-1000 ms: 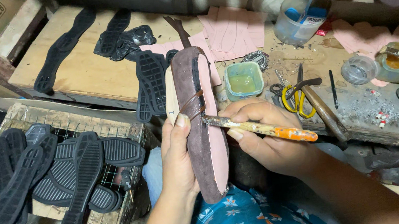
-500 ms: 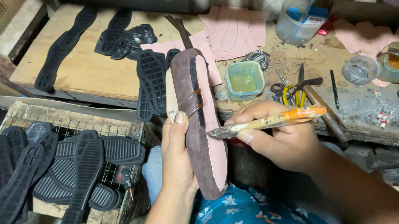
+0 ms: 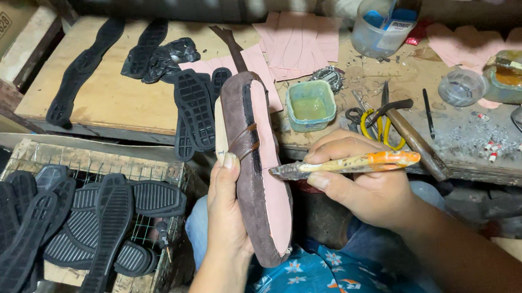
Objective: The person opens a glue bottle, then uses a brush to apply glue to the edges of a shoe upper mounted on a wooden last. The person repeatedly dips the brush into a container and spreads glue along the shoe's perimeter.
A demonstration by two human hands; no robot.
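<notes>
My left hand grips a shoe on its last, held upright over my lap. Brown suede wraps the side and a pink insole faces right. My right hand holds a glue brush with an orange and white handle, lying level. Its bristle tip touches the pink insole edge about mid-length. A green square tub of glue sits on the bench just beyond the shoe.
Black rubber outsoles lie on a wooden board, and several more are piled on a wire crate at left. Pink insole sheets, yellow-handled scissors, a hammer, a jar and a plastic tub crowd the bench.
The brush swung from a downward slant to level, and its tip now rests on the pink insole. My left hand and the shoe stayed put.
</notes>
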